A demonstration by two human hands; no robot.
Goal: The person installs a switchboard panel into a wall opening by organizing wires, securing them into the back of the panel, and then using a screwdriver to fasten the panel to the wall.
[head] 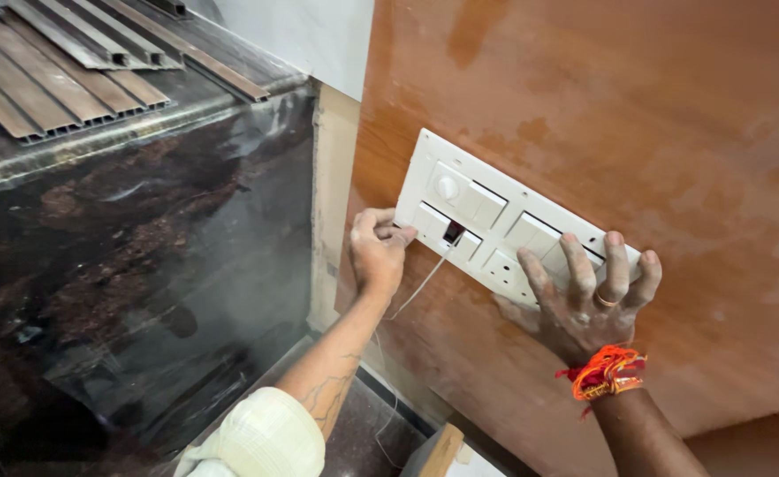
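A white switch plate (495,216) with several switches, a round knob and a socket sits tilted on a brown wooden wall panel (672,115). My left hand (377,249) pinches the plate's lower left edge with curled fingers, beside a dark gap (452,231) in the plate. A thin white wire (418,287) hangs down from that gap. My right hand (584,296), with a ring and an orange thread band on the wrist, lies flat with spread fingers over the plate's right end.
A dark glossy stone-like surface (142,265) fills the left side. Brown fluted panels (62,71) lie at the top left. A pale strip (332,203) runs down the corner beside the wooden panel. A small wooden piece (442,450) shows at the bottom.
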